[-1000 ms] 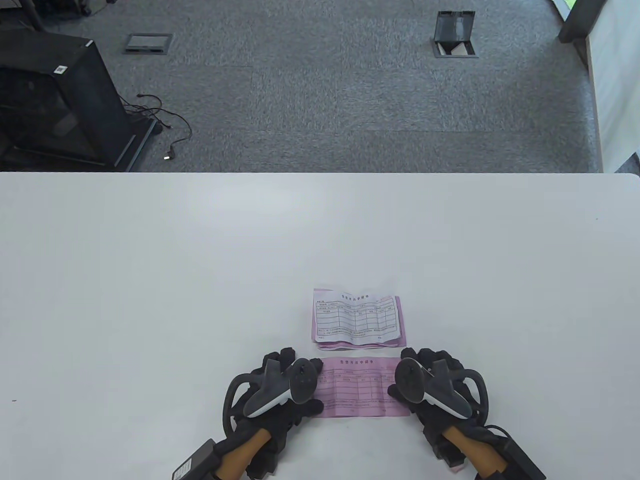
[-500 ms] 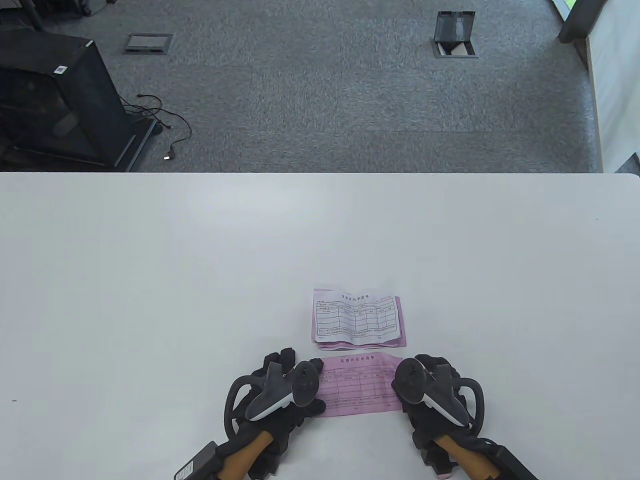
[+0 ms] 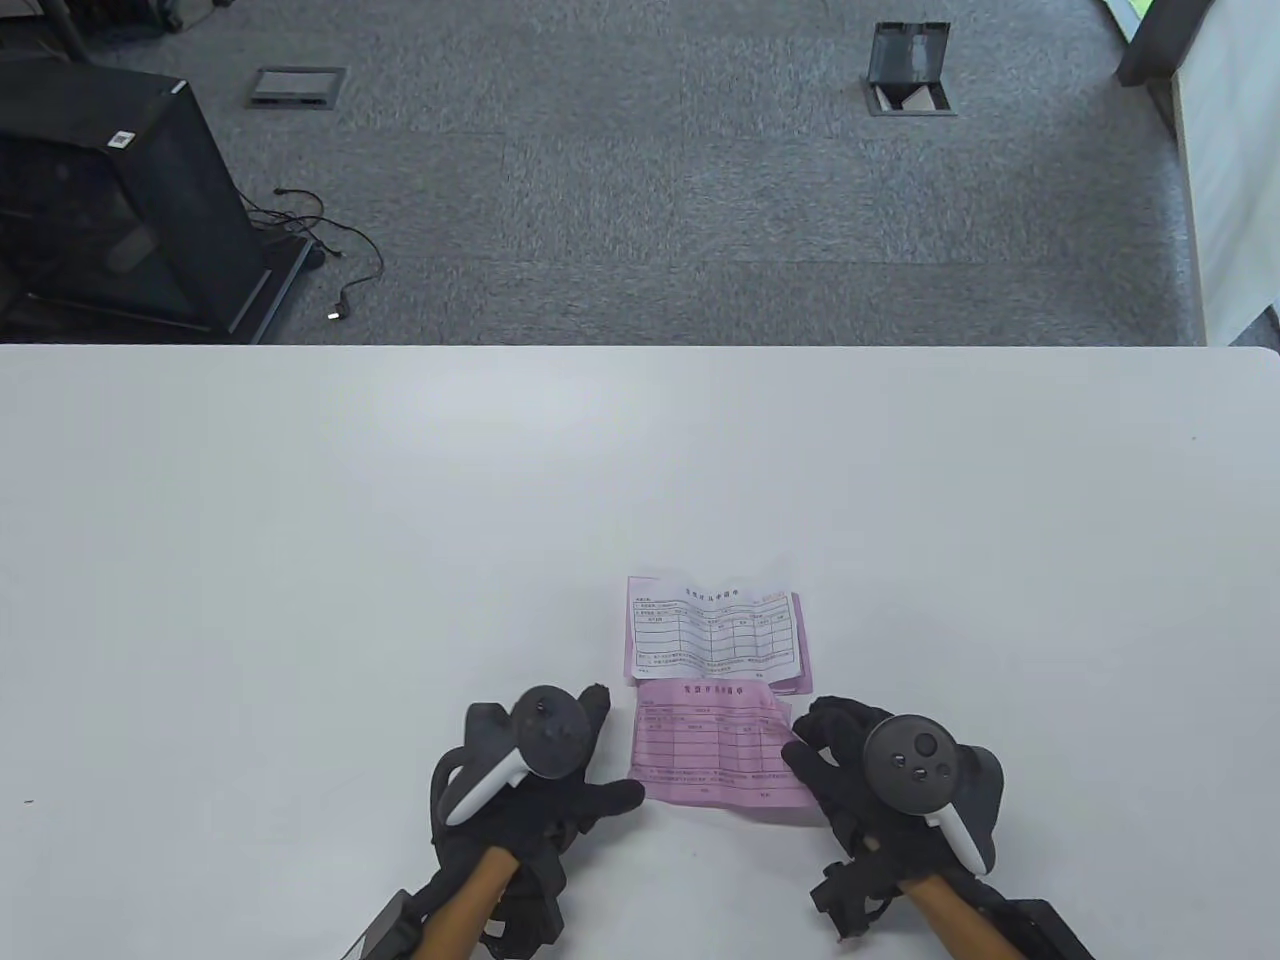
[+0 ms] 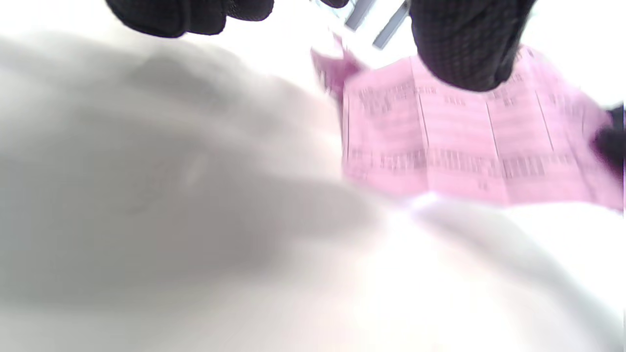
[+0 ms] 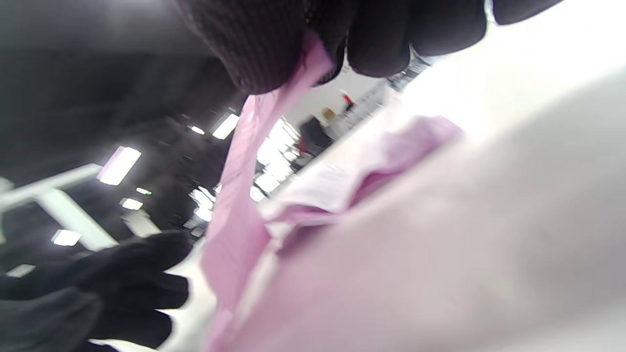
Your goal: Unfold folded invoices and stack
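An unfolded pink invoice (image 3: 712, 745) hangs just above the white table (image 3: 300, 560), near the front edge. My right hand (image 3: 825, 750) pinches its right edge between thumb and fingers (image 5: 274, 49), and the sheet (image 5: 239, 215) slopes down from there. My left hand (image 3: 585, 785) lies beside the sheet's left edge with its fingers (image 4: 464, 49) spread; I see no grip on the creased pink sheet (image 4: 464, 146). Just behind lies the stack (image 3: 715, 632): a white invoice on top of pink ones (image 5: 332, 190).
The table's far edge (image 3: 640, 346) borders grey carpet. A black cabinet (image 3: 110, 200) with cables stands on the floor at the far left, and a floor box (image 3: 908, 70) at the far right.
Both hands have turned so that the trackers face up. The left hand has slid off the pink invoice to its left. The right hand has lifted the sheet's right edge, nearer the stack.
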A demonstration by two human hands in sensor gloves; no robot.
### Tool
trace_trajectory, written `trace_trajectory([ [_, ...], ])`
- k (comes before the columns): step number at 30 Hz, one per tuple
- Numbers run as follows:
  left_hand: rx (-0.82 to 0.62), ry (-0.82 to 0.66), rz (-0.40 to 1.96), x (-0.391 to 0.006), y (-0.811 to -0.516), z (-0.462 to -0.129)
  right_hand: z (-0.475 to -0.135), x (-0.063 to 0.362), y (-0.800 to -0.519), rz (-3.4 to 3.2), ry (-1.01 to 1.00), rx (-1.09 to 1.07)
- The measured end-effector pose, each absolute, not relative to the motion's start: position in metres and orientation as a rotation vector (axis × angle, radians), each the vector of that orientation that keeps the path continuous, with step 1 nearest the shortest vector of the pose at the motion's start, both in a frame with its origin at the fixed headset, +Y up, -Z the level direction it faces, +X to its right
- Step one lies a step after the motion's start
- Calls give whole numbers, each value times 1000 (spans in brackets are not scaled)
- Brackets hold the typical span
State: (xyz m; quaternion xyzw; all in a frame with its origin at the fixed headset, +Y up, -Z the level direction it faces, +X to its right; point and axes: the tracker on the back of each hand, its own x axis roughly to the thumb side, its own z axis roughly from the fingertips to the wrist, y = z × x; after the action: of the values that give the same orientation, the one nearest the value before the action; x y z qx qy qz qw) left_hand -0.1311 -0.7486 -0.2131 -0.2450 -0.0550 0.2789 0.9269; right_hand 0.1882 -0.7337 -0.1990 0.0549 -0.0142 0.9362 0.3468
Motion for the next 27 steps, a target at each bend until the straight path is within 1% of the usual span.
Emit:
trace_trajectory([
  [3,-496,-134,689,-143,-744,-215,-195,182,-714,2343,-127,278],
  [6,-510,-180,797,-148,-748,-217,-192,178,-702,2235,-170,366],
  [10,-596,-284,1118,-147,-760,-220,-191,184,-700,2195,-237,366],
  [12,-594,-322,1220,-146,-764,-221,-194,187,-704,2152,-221,372],
  [16,-487,-387,1336,-142,-759,-220,-199,192,-713,2103,-177,297],
  [19,-322,-332,1371,-141,-751,-217,-202,195,-722,2028,-97,243],
  [23,-179,-278,1276,-141,-744,-214,-207,196,-736,1908,15,181],
  [25,-149,-229,1233,-143,-743,-213,-209,194,-741,1895,45,170],
  [27,-161,-228,1226,-144,-743,-213,-212,193,-745,1876,72,162],
])
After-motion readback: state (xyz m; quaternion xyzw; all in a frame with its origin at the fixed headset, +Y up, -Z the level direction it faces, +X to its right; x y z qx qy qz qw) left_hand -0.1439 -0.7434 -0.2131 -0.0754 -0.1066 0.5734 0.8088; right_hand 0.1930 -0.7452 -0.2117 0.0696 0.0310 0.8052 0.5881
